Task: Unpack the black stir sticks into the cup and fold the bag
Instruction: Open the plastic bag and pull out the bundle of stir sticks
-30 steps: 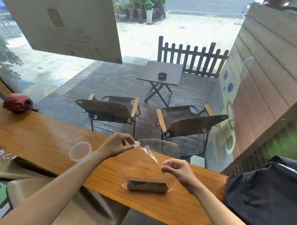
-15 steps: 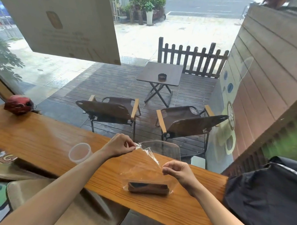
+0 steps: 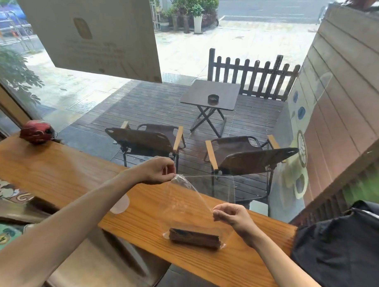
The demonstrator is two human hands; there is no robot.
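On the wooden counter [image 3: 56, 169], your left hand [image 3: 155, 171] and right hand [image 3: 232, 215] pinch the bag [image 3: 186, 205] mouth; pulling unevenly could spill the stir sticks [image 3: 194, 237].

I can read no text here; the beige sign [image 3: 90, 35] on the window bears faint lines too blurred to make out.

Wooden counter [image 3: 56, 169] at big window; outside, wet deck, two chairs [image 3: 145, 140], folding table [image 3: 210, 95], picket fence [image 3: 253, 76]
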